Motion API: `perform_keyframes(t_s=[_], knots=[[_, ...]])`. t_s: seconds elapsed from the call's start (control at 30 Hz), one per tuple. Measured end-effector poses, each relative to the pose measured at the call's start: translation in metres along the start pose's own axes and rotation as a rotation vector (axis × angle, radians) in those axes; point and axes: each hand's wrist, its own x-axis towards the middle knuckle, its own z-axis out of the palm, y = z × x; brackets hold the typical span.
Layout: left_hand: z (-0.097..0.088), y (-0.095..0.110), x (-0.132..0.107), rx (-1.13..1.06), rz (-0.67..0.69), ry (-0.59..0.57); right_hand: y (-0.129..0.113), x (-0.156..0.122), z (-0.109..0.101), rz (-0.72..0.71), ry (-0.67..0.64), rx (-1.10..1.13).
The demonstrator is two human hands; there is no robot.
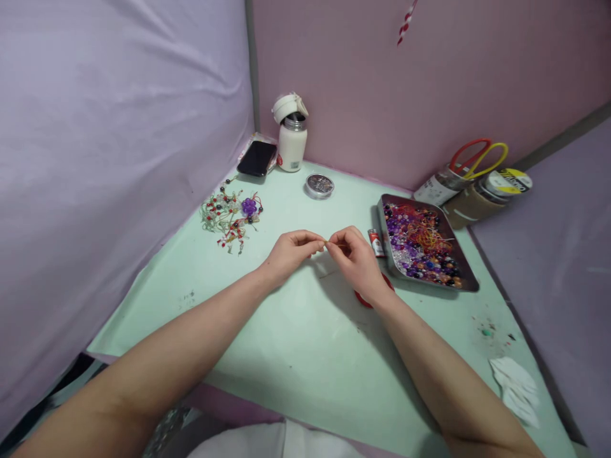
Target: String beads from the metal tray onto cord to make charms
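Observation:
My left hand [292,250] and my right hand [356,257] meet above the middle of the pale green table [296,343]. Both are closed in a pinch, fingertips almost touching, around a thin yellowish thread [327,241] that is hard to make out. A metal tray [470,275] full of purple, clear and orange beads with red and yellow threads lies just right of my right hand. A red object [361,299] shows partly under my right wrist.
Finished bead pieces [231,216] lie at the left. At the back stand a black phone [256,158], a white flask [291,137] and a round thread spool [319,186]. Scissors in a cup [465,172] stand back right. A small red lighter [377,243] lies by the tray; white paper [518,388] near right.

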Motion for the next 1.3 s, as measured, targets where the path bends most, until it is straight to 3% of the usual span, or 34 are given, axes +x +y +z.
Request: perform_keyframes(t_s=[0.2, 0.5, 0.8, 1.03, 1.3], knots=[[0.0, 0.002, 0.0, 0.097, 0.076, 0.084, -0.002, -0.001, 0.0, -0.01, 0.035, -0.051], [-0.003, -0.002, 0.003, -0.12, -0.084, 0.094, -0.001, 0.001, 0.0, 0.04, 0.244, -0.084], [-0.008, -0.005, 0.006, -0.306, -0.166, -0.008, 0.0, 0.001, 0.001, 0.13, 0.246, -0.005], [-0.008, 0.002, 0.006, -0.381, -0.349, -0.068, 0.011, 0.002, 0.002, 0.309, 0.107, 0.263], [-0.006, 0.002, 0.005, -0.375, -0.332, -0.082, 0.014, 0.003, 0.002, 0.346, 0.099, 0.265]])
